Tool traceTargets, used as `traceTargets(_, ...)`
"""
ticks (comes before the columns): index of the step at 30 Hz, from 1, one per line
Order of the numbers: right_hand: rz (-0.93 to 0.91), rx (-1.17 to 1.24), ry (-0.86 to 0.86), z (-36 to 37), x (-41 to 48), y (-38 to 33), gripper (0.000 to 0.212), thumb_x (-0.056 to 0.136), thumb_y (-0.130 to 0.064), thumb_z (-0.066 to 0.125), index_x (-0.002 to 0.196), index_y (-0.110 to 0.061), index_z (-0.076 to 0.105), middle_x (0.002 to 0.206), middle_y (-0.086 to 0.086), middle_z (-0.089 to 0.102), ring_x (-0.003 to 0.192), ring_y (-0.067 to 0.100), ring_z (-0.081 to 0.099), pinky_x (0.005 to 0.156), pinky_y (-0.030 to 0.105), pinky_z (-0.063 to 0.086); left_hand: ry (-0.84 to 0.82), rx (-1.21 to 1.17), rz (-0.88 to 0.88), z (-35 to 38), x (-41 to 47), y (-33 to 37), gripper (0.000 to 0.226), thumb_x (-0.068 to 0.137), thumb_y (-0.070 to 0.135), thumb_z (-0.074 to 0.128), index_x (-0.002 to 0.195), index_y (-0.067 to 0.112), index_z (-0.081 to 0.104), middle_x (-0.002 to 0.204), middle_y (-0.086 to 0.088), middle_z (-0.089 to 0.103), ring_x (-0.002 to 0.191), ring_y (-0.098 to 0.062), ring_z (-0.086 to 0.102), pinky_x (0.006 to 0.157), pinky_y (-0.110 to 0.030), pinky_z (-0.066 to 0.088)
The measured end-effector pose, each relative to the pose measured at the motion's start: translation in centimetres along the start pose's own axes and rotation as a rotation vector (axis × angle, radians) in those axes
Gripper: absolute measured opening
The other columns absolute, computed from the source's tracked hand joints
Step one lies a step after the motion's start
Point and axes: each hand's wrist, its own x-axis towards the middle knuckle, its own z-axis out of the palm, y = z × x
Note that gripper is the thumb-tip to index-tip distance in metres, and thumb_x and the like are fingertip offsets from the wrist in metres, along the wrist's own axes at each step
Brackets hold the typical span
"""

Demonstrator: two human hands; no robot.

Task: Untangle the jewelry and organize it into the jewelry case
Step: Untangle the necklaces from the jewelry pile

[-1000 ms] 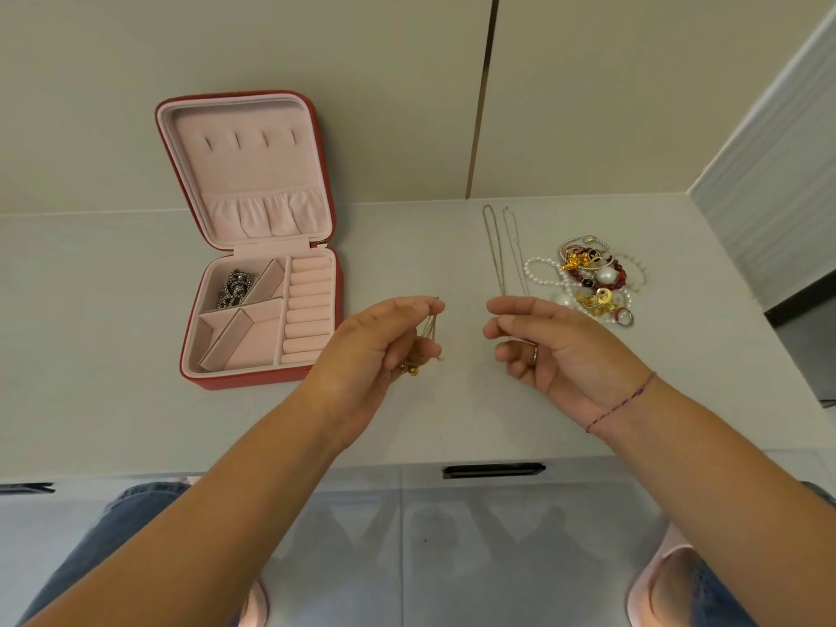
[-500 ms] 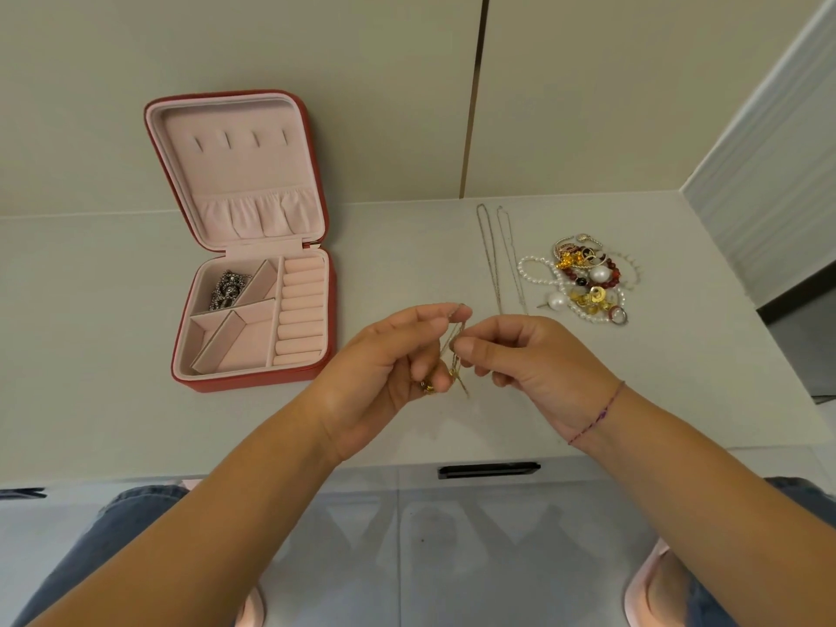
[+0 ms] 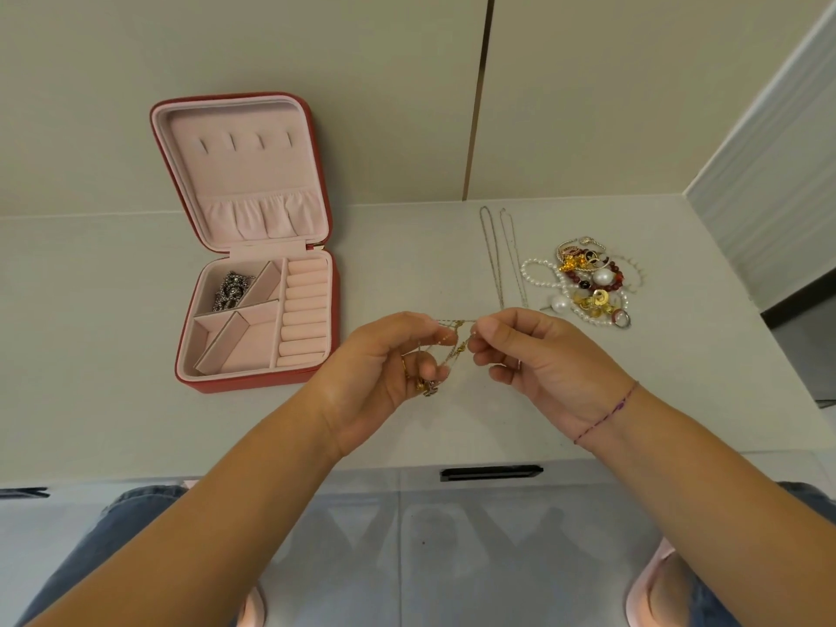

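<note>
Sitting at the left of the white table point(image 3: 90, 337) is one red jewelry case point(image 3: 316, 183), open, its pink-lined lid standing up toward the wall. Four small slots show in the lid. One silver piece point(image 3: 233, 289) lies in the case's far-left compartment, and a column of ring rolls point(image 3: 305, 310) runs down its right side.

Right of the case, two hands are raised above the table's near half. The left hand point(image 3: 384, 373) pinches one thin gold chain point(image 3: 458, 343) between thumb and forefinger, with more of the chain and a small gold bit bunched under its curled fingers. The right hand point(image 3: 543, 359) pinches the same chain's other side at its fingertips. A short length is stretched taut between them. One thread bracelet point(image 3: 606, 414) circles the right wrist.

Beyond the right hand, two silver chains point(image 3: 493, 260) lie straight, side by side, near the wall. Just beside them, to their right, is one tangled heap point(image 3: 588, 282) of pearls, red beads, gold pieces and rings.

Pale wall panels with one vertical seam point(image 3: 479, 97) back the table, and a ribbed panel closes its right end. One black drawer handle point(image 3: 491, 472) sits under the near edge.

Bare tabletop shows left of the case, between the case and the left hand, and under both hands to the near edge. The heap lies near the right edge.
</note>
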Motion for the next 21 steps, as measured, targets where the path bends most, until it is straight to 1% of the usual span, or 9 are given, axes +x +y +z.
traceTargets(3, 0.02, 0.119, -0.039, 0.04, 0.06, 0.07, 0.012, 0.072, -0.019, 0.063, 0.079, -0.01, 0.063, 0.079, 0.004, 0.069, 0.071, 0.012, 0.064, 0.069, 0.023, 0.049, 0.032, 0.109, 0.019, 0.05, 0.01, -0.14, 0.016, 0.07, 0.018, 0.067, 0.082, 0.008, 0.063, 0.079, -0.005, 0.068, 0.048, -0.009, 0.05, 0.072, -0.03, 0.049)
traceTargets(4, 0.025, 0.154, -0.049, 0.02, 0.07, 0.05, 0.012, 0.074, -0.018, 0.062, 0.082, -0.01, 0.063, 0.081, 0.005, 0.069, 0.072, 0.013, 0.065, 0.07, 0.024, 0.049, 0.047, 0.134, 0.025, 0.03, 0.03, -0.2, 0.016, 0.071, 0.017, 0.068, 0.084, 0.008, 0.063, 0.076, -0.005, 0.067, 0.049, -0.009, 0.05, 0.071, -0.029, 0.049)
traceTargets(7, 0.044, 0.194, -0.056, -0.12, 0.04, -0.12, 0.012, 0.077, -0.019, 0.06, 0.085, -0.01, 0.063, 0.08, 0.002, 0.069, 0.071, 0.011, 0.064, 0.065, 0.022, 0.047, 0.064, 0.208, 0.022, -0.04, -0.04, -0.22, 0.013, 0.082, 0.01, 0.065, 0.094, 0.009, 0.069, 0.068, -0.003, 0.063, 0.053, -0.01, 0.052, 0.064, -0.023, 0.049)
traceTargets(10, 0.059, 0.168, -0.061, -0.09, 0.01, -0.15, 0.013, 0.076, -0.02, 0.061, 0.084, -0.011, 0.065, 0.075, 0.0, 0.066, 0.065, 0.009, 0.057, 0.059, 0.02, 0.043, 0.06, 0.286, 0.046, 0.09, -0.16, -0.19, 0.014, 0.079, 0.018, 0.068, 0.089, 0.01, 0.073, 0.063, -0.002, 0.06, 0.055, -0.01, 0.053, 0.06, -0.019, 0.049)
traceTargets(12, 0.064, 0.156, -0.07, 0.0, -0.02, -0.15, 0.011, 0.075, -0.019, 0.061, 0.083, -0.013, 0.065, 0.072, -0.001, 0.063, 0.062, 0.008, 0.052, 0.058, 0.02, 0.04, 0.067, 0.313, 0.068, 0.28, -0.3, -0.08, 0.019, 0.072, 0.025, 0.069, 0.084, 0.01, 0.073, 0.061, -0.003, 0.06, 0.053, -0.011, 0.054, 0.057, -0.019, 0.048)
traceTargets(14, 0.071, 0.143, -0.073, 0.1, -0.05, -0.25, 0.012, 0.073, -0.019, 0.063, 0.083, -0.013, 0.066, 0.068, -0.001, 0.06, 0.059, 0.008, 0.049, 0.058, 0.021, 0.038, 0.079, 0.311, 0.085, 0.36, -0.36, 0.02, 0.018, 0.072, 0.026, 0.068, 0.082, 0.011, 0.072, 0.06, -0.004, 0.061, 0.052, -0.013, 0.055, 0.056, -0.019, 0.048)
traceTargets(16, 0.079, 0.125, -0.07, 0.11, -0.1, -0.39, 0.014, 0.071, -0.02, 0.065, 0.083, -0.013, 0.067, 0.064, -0.001, 0.057, 0.055, 0.007, 0.046, 0.057, 0.021, 0.037, 0.091, 0.287, 0.096, 0.33, -0.34, 0.13, 0.011, 0.077, 0.025, 0.066, 0.078, 0.015, 0.071, 0.06, -0.004, 0.062, 0.051, -0.015, 0.055, 0.057, -0.02, 0.049)
traceTargets(18, 0.083, 0.083, -0.07, 0.13, -0.16, -0.47, 0.015, 0.068, -0.021, 0.066, 0.081, -0.013, 0.068, 0.061, -0.002, 0.055, 0.054, 0.007, 0.044, 0.055, 0.019, 0.038, 0.104, 0.266, 0.116, 0.22, -0.26, 0.12, 0.01, 0.082, 0.023, 0.063, 0.076, 0.018, 0.07, 0.062, -0.004, 0.063, 0.051, -0.016, 0.057, 0.059, -0.021, 0.049)
traceTargets(21, 0.073, -0.022, -0.075, 0.27, -0.3, -0.41, 0.022, 0.066, -0.026, 0.068, 0.083, -0.011, 0.068, 0.058, -0.002, 0.052, 0.055, 0.008, 0.04, 0.055, 0.019, 0.036, 0.095, 0.289, 0.151, 0.05, -0.23, 0.05, 0.012, 0.079, 0.028, 0.062, 0.078, 0.017, 0.067, 0.071, -0.004, 0.067, 0.054, -0.017, 0.059, 0.063, -0.023, 0.049)
